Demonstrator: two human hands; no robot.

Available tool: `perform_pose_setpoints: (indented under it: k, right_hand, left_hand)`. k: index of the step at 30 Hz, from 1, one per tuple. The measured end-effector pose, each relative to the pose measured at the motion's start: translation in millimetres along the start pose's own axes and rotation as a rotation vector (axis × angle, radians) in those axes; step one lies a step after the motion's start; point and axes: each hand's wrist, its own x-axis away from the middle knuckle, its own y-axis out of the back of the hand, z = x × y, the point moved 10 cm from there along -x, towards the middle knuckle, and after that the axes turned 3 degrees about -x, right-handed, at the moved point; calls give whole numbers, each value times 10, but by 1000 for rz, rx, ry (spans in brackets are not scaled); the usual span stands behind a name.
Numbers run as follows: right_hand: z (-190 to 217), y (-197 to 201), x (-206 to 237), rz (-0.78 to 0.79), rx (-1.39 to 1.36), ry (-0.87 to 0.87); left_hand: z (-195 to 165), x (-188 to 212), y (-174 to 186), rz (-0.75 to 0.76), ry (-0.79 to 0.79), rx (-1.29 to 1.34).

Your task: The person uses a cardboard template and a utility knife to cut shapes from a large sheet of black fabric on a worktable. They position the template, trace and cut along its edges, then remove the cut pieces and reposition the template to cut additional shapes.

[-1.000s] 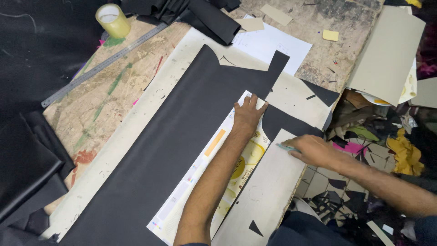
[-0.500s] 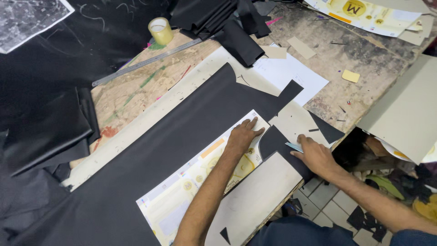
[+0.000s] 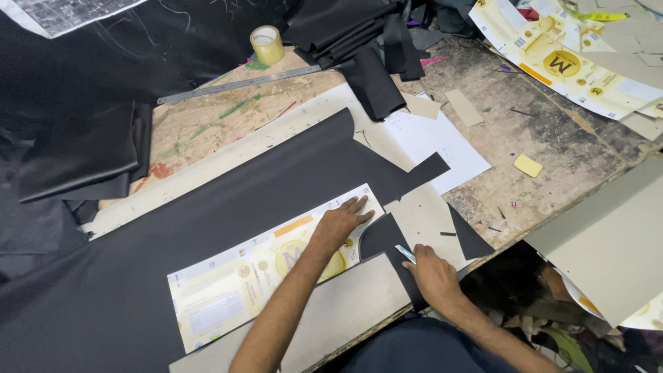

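Note:
My left hand (image 3: 340, 222) presses flat on a long printed cardboard template (image 3: 262, 266) that lies on a big black sheet (image 3: 228, 200) spread over the worktable. My right hand (image 3: 431, 273) grips a small knife (image 3: 406, 253) with a pale blue blade, its tip on the black sheet at the template's right end. A plain grey board (image 3: 338, 311) lies along the table's near edge below the template.
A roll of tape (image 3: 266, 44) and a steel ruler (image 3: 242, 84) lie at the far side. Folded black material (image 3: 79, 155) sits at the left, more black pieces (image 3: 373, 83) at the back. White paper (image 3: 431, 141), printed sheets (image 3: 573, 62) and a grey board (image 3: 611, 242) lie to the right.
The view has shifted so the work sits lower and further right in frame. Both hands stay on the template and the knife, the knife hand a little nearer the table's edge.

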Motion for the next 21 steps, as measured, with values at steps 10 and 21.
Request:
perform_pose_setpoints:
  k: [10, 21]
  right_hand:
    - [-199, -23, -389, 233, -293, 146]
    - [-1210, 2516, -2350, -437, 30, 109]
  left_hand:
    - [19, -36, -60, 6, 35, 14]
    - [-20, -42, -109, 105, 45, -89]
